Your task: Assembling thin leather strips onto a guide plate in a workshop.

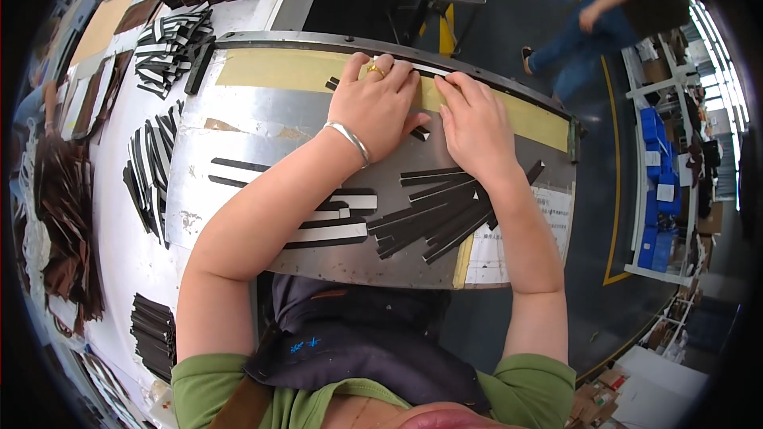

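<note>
At the far edge of a metal work plate [214, 119], both my hands bend over a narrow white-faced strip [427, 70] lying along the raised rail [318, 38]. My left hand [372, 103], with a ring and a bangle, has its fingers curled down on the strip; its thumb stands apart. Beside it, my right hand [477, 123] presses its fingertips on the strip's right part. Fingers hide much of the strip. A dark piece [421, 133] shows beside the left thumb. Nearer me, several black strips [437, 210] lie fanned out, and white-faced strips [330, 232] lie by my left forearm.
Bundles of black and white strips [151, 159] lie on the white table [119, 214] at left, with a dark stack [152, 334] nearer. A printed sheet [485, 258] sits under my right forearm. At far right, a person [612, 20] walks near shelving with blue bins [656, 183].
</note>
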Tool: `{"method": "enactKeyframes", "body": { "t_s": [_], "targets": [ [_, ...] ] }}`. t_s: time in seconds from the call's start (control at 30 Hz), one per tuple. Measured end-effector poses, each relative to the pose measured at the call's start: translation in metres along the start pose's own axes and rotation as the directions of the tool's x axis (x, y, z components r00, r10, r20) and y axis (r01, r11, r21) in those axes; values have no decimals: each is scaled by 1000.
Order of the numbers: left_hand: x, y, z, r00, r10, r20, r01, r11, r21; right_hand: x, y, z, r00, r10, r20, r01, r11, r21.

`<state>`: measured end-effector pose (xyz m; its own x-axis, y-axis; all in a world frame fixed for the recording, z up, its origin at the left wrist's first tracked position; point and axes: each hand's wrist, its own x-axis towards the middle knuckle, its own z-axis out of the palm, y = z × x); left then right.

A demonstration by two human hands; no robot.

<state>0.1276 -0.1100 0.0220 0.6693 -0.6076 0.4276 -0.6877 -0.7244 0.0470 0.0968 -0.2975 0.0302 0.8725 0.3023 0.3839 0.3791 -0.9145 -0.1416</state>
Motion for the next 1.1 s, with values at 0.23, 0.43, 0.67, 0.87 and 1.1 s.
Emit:
{"method": "enactKeyframes", "body": {
  "t_s": [0.23,0.43,0.67,0.87,1.1],
  "targets": [
    [5,4,0,996,-69,50,68,998,14,1,-2,-1,1000,20,-10,-20,999,-37],
    [4,4,-2,995,-83,58,82,997,10,0,-4,-1,999,40,1,-40,998,-42],
    [4,6,-4,997,-68,43,68,998,-7,-3,-2,1,997,16,-69,-18,999,-35],
    [1,-1,-7,997,-73,6,73,997,-39,-1,3,3,994,43,-105,-37,998,59],
    [11,-38,-48,924,-218,315,234,972,-11,1,16,4,984,0,-179,30,986,166]
  ]
}}
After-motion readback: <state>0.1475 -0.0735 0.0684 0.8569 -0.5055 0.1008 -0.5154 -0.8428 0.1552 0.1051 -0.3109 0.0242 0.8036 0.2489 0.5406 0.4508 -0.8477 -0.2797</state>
